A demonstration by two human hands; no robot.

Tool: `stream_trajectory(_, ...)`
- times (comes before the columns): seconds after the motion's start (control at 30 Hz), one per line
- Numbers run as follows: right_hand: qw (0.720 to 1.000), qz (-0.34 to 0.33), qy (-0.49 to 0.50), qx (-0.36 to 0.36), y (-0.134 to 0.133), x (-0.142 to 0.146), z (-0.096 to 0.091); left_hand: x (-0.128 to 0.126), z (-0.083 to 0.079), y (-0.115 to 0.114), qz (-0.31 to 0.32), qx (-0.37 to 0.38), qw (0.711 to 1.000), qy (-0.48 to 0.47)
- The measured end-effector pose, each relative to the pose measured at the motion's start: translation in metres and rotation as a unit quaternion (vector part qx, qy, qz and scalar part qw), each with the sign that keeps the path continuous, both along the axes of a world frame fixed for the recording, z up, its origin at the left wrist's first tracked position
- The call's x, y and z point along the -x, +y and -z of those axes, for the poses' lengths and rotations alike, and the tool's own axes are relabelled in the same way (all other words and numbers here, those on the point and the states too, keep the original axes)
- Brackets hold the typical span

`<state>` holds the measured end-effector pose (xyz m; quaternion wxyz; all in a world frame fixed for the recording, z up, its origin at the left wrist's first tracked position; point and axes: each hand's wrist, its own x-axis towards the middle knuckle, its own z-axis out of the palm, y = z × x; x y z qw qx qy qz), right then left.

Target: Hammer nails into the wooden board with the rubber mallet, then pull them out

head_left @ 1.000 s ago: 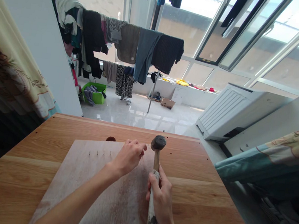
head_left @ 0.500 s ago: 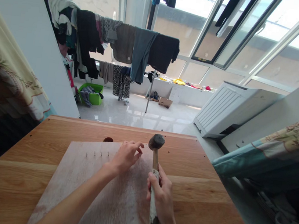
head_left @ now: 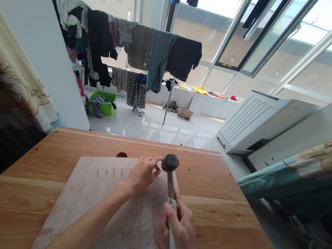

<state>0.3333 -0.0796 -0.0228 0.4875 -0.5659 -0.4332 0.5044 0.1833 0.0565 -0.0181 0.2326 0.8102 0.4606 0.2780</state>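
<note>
At the far edge of the pale board, which lies flat on the wooden table: left hand sits knuckles-up, its fingertips drawn into a tight pinch down at the board's surface. What they pinch is too small to make out (a nail would fit, given the row of nails standing upright just left of that hand). Right hand is closed in a full grip low on the handle of the hammer. The dark head hangs just beside the left fingertips, close over the board; contact cannot be told.

Judgement on the stroke:
- Head and fingertips are nearly touching, so short, light taps from the wrist look safer than a full swing.
- Hammer face should meet square, not tilted, or the strike may glance toward the fingers.
- A grip nearer the head would likely give finer control.
- Nothing visibly clamps the board; it may creep under blows.

Round hole in the table lies just past the board's far edge. Laundry rack and green basket stand well beyond.
</note>
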Motion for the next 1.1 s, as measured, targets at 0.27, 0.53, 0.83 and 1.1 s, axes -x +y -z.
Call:
stream_trajectory(0.27, 1.0, -0.014, 0.0, 0.009, -0.004, -0.001, -0.003, -0.002, -0.001, -0.005, -0.016, 0.012, 1.0, -0.006)
stream_trajectory(0.53, 0.999, -0.035, -0.01, 0.015, -0.005, -0.001, -0.002, -0.002, -0.001, -0.004, -0.029, 0.018, 0.999, -0.006)
stream_trajectory(0.83, 1.0, -0.02, -0.015, 0.01, -0.005, -0.001, -0.004, -0.003, 0.0, -0.003, -0.022, 0.018, 1.0, -0.01)
stream_trajectory(1.1, 0.997, 0.015, 0.076, 0.027, -0.004, -0.001, 0.002, 0.018, -0.015, -0.014, 0.024, -0.096, 0.995, 0.01)
